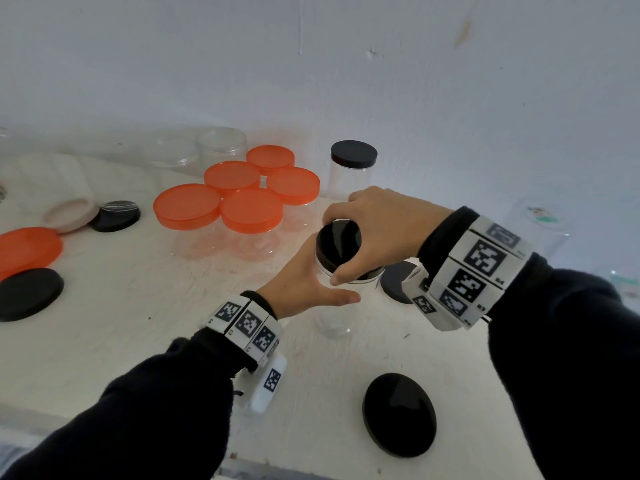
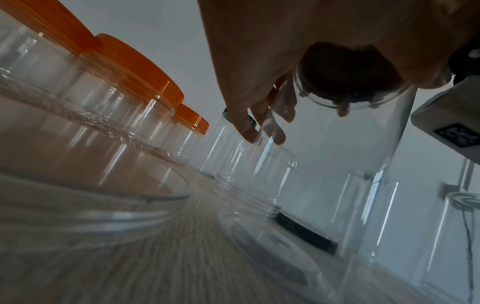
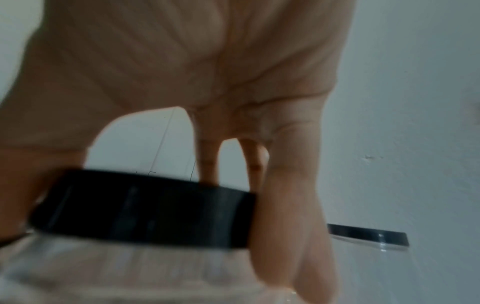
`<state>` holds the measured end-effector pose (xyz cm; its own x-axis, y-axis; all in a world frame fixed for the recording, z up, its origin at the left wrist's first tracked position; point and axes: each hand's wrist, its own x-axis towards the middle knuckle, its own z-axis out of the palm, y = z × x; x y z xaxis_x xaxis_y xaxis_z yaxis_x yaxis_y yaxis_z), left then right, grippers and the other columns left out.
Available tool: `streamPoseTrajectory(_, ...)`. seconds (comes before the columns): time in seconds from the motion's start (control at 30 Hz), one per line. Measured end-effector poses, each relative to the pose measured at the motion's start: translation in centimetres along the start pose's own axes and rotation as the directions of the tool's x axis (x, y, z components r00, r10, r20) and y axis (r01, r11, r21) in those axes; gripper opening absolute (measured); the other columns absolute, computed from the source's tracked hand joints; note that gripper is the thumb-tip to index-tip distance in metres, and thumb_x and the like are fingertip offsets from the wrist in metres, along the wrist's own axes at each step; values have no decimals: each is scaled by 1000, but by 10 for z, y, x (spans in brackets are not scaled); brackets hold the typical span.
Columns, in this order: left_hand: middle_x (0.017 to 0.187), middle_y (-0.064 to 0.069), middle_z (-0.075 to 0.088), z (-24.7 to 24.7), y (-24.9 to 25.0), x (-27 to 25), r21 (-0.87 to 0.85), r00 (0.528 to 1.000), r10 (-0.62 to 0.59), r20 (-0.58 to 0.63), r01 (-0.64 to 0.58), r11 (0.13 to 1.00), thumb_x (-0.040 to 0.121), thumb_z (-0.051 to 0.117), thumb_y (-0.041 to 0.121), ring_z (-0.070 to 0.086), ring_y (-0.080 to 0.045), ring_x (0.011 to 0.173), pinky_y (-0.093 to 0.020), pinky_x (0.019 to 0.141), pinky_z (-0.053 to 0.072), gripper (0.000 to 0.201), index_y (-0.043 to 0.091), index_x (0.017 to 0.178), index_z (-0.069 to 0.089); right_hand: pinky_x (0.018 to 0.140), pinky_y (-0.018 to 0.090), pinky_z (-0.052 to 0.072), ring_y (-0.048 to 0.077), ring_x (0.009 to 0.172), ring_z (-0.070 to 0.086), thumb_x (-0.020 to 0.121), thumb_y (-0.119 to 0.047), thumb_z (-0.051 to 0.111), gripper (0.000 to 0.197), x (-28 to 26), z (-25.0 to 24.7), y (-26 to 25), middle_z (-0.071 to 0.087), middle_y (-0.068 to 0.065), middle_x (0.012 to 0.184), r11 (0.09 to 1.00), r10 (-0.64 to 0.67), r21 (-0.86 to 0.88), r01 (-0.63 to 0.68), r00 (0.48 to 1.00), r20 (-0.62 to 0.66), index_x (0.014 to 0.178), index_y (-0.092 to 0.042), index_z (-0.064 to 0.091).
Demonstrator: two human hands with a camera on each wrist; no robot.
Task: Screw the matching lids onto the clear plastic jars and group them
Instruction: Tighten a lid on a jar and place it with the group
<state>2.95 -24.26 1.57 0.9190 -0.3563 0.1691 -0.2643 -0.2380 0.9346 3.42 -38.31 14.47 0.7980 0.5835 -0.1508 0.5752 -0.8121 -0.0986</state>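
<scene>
Two hands work on one clear jar (image 1: 334,306) near the middle of the white table (image 1: 138,341). We grip its black lid (image 1: 337,244) from above with our right hand (image 1: 377,230), fingers and thumb curled round the rim. In the right wrist view the lid (image 3: 145,207) is a dark band with our fingers (image 3: 288,185) pressed on its side. Our left hand (image 1: 301,285) wraps the jar lower down, with the thumb stretched across the front. From the left wrist view the left hand's fingers (image 2: 244,123) reach round the clear wall.

Five jars with orange lids (image 1: 242,188) stand close together behind our hands. One tall jar with a black cap (image 1: 353,154) stands just to the right of them, by the wall. A few open jars (image 1: 207,150) sit at the back, but they are hard to see.

Loose lids lie about. One orange lid (image 1: 27,247) is at the far left, with a black lid (image 1: 29,292) touching its front edge. A beige lid (image 1: 71,214) and a small black one (image 1: 116,216) sit side by side. Another black lid (image 1: 398,414) lies near the front edge, and one more (image 1: 396,282) peeks out under our right wrist. Both wrists wear white bands with black square marks (image 1: 474,271). More clear jars stand at the far right, too faint to tell much.
</scene>
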Motion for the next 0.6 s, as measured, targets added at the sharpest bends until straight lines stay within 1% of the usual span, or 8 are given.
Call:
streamPoseTrajectory(0.13,131,5,47,1,-2,0,2,1000,6,5,-6,1000,58,80,30,44,6,119,-3,88,37,95,19,138,29,51,19,35,11,69,50,66,-70,63,68,-1,7,-8,48,-7,74,993,100,-49,-106,990,-98,107,-16,58)
streamPoseTrajectory(0.2,132,7,46,-1,-4,0,-6,1000,-5,15,6,1000,59,82,27,43,9,118,-3,87,36,97,18,139,29,52,22,34,13,69,49,66,-77,57,74,-1,5,-11,49,-5,76,980,126,-142,-142,985,-115,107,-16,58)
streamPoseTrajectory(0.23,133,8,45,-2,-3,0,-19,999,-12,30,13,1000,59,84,26,43,12,117,-3,87,37,98,18,139,28,56,24,36,15,75,52,66,-79,54,76,0,4,-10,53,-3,82,972,124,-188,-139,988,-87,112,-18,56)
streamPoseTrajectory(0.3,132,9,46,-3,-2,1,-14,999,-10,53,11,1000,59,86,27,43,12,117,-4,89,37,98,19,138,28,75,28,43,17,99,53,68,-74,57,77,1,-3,-4,54,-3,113,982,91,-172,-74,991,96,130,-29,44)
streamPoseTrajectory(0.33,130,9,47,-3,-1,1,3,999,-4,53,4,1000,60,86,27,44,11,116,-4,89,37,95,20,136,31,88,31,43,17,111,48,70,-64,65,80,1,-7,-3,45,-5,128,995,49,-96,-28,975,217,137,-36,32)
streamPoseTrajectory(0.4,124,9,50,-4,-1,1,36,999,-2,55,0,999,64,84,20,46,13,110,-3,86,37,83,20,131,36,98,36,43,15,117,42,70,-41,77,83,1,-11,-3,33,-8,132,999,-41,10,41,936,348,137,-45,28)
streamPoseTrajectory(0.47,122,7,52,-4,-1,1,35,998,-7,55,5,999,66,82,17,47,15,106,-2,84,37,79,16,131,38,92,33,46,15,107,45,68,-32,79,76,2,-8,-3,37,-6,120,997,-73,19,71,953,293,130,-45,38)
streamPoseTrajectory(0.6,121,8,50,-2,-3,1,9,1000,8,21,-8,1000,65,84,13,47,16,106,-3,84,37,83,17,132,34,67,19,41,7,83,47,68,-48,74,64,1,-1,-5,46,-11,91,999,-30,-23,33,993,112,125,-39,46)
